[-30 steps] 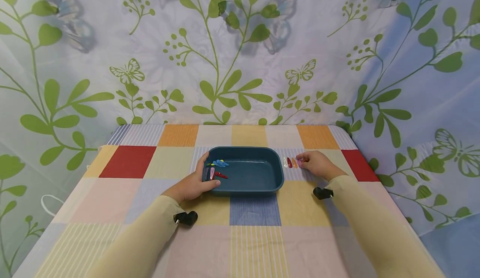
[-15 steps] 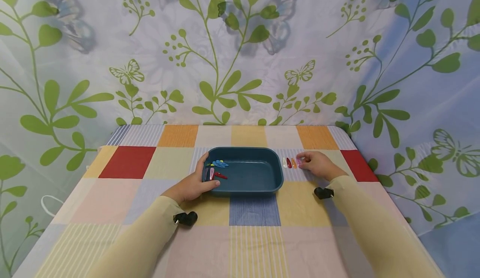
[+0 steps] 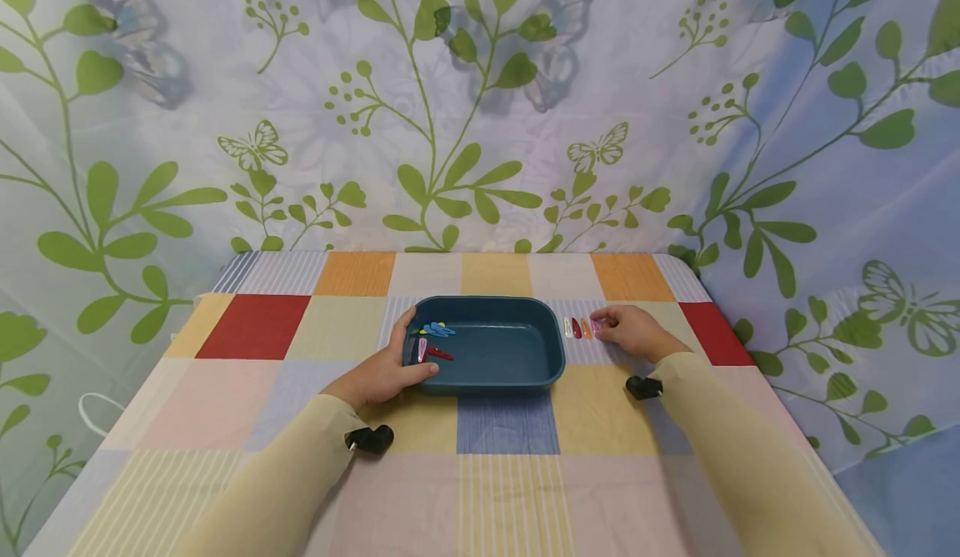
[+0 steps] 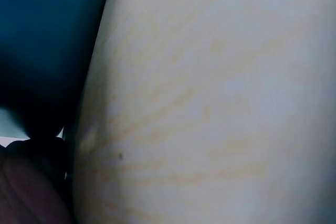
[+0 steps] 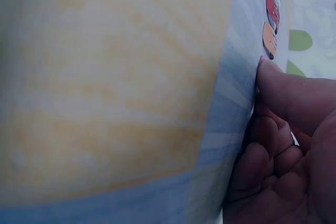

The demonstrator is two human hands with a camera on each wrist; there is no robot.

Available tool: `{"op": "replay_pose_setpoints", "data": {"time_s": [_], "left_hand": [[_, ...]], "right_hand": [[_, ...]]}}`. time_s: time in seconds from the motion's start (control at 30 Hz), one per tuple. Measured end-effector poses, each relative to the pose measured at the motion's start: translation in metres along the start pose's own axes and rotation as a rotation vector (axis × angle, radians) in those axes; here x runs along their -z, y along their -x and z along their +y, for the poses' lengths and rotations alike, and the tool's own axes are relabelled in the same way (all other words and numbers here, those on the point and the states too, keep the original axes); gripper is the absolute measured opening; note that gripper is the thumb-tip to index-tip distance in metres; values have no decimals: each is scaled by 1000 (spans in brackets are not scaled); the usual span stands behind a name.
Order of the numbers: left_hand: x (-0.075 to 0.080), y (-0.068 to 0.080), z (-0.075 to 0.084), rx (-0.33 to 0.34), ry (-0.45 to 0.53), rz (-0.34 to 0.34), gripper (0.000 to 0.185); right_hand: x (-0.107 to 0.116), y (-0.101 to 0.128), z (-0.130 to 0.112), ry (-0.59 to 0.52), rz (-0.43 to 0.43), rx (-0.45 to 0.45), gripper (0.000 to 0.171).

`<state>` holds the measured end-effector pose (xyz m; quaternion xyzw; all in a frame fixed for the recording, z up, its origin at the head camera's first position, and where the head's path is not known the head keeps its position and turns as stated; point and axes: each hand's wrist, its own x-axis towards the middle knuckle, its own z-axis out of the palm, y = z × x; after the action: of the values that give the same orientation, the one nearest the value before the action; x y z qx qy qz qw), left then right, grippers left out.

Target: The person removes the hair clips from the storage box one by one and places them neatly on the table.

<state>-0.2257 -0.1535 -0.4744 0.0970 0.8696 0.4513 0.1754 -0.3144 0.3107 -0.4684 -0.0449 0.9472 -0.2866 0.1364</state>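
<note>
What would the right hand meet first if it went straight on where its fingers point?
The right hand would probably meet the narrow orange teardrop-shaped hair clip first, just past the small pink hair clip it touches; the hand's height is unclear.

The right grip [image 5: 289, 140] pinches a mostly hidden pink clip [image 5: 261, 60] beside an orange clip [image 5: 269, 39].

left hand [image 3: 382, 369]: thumb spread from fingers | right hand [image 3: 636, 331]: fingers bent, near thumb | forearms apart

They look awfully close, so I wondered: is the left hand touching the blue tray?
Touching. The head view shows the left hand curled round the left end of the blue tray, its thumb over the near corner.
</note>
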Motion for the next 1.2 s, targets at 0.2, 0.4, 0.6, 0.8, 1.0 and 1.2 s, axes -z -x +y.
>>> {"op": "replay_pose_setpoints", "data": {"time_s": [0.2,0.4,0.6,0.8,1.0,1.2], "left_hand": [[0,0,0,-4,4,-3,110],[-1,0,-1,0,15,-2,110],[-1,-1,-1,3,12,3,110],[-1,-1,0,-1,6,5,110],[0,0,0,-11,6,-2,111],[0,0,0,-10,-3,-4,111]], "right_hand": [[0,0,-1,-31,-1,-12,42],[-1,0,2,-44,-12,1,41],[-1,0,1,-48,-13,3,41],[0,0,1,-39,-12,6,40],[0,1,0,-33,-9,14,40],[1,-1,2,-27,-14,19,40]]}}
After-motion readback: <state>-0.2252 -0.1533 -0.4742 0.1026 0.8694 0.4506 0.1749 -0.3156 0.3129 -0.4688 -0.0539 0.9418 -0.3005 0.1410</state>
